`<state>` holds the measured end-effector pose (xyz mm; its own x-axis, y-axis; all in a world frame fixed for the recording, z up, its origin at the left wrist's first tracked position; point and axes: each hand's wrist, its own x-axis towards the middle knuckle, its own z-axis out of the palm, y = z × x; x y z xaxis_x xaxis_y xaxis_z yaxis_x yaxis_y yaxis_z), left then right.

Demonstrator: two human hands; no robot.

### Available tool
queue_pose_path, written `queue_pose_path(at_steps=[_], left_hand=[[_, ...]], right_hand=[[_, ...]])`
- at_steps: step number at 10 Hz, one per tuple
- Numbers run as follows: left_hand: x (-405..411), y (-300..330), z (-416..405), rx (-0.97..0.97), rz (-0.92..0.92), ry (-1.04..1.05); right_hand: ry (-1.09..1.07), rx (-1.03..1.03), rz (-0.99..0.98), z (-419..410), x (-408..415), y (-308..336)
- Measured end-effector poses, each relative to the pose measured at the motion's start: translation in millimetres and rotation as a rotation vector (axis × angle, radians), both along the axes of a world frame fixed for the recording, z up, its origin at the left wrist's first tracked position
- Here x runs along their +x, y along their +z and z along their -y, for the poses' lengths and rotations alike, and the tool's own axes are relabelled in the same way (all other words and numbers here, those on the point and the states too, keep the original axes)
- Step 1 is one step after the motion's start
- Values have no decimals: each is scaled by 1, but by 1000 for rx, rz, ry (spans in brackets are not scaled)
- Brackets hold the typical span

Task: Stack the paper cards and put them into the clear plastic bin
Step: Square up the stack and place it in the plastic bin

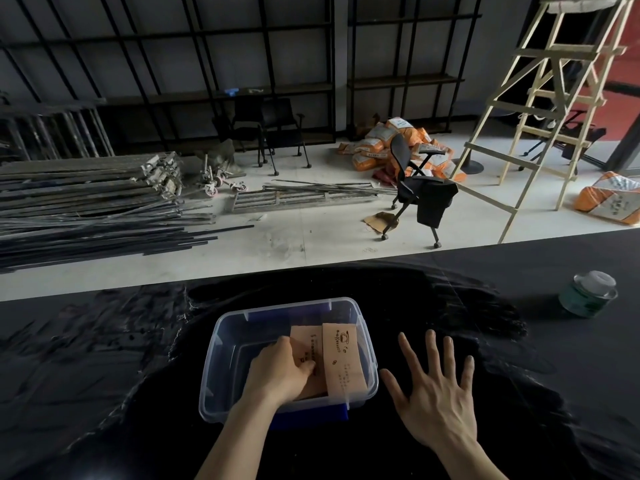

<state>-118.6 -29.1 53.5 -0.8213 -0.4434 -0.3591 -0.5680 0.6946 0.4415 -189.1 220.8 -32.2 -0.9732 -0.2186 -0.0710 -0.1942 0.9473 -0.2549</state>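
Note:
A clear plastic bin with blue latches stands on the black table in front of me. Inside it lie tan paper cards: one stack with a coffee-cup print leans along the right wall, and a second stack lies next to it. My left hand reaches down into the bin and grips that second stack, covering its near end. My right hand hovers flat over the table just right of the bin, fingers spread, holding nothing.
A green tin with a silver lid sits at the table's far right. The table's far edge runs just beyond the bin. On the floor past it stand an office chair, metal bars and a wooden ladder.

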Motion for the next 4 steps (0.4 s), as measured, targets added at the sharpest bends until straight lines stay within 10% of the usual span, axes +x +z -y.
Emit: queue_pose_path(at_steps=[4], left_hand=[[39,39,13,-181,-172,-54]], right_hand=[[-5,25,121,5,-4,27]])
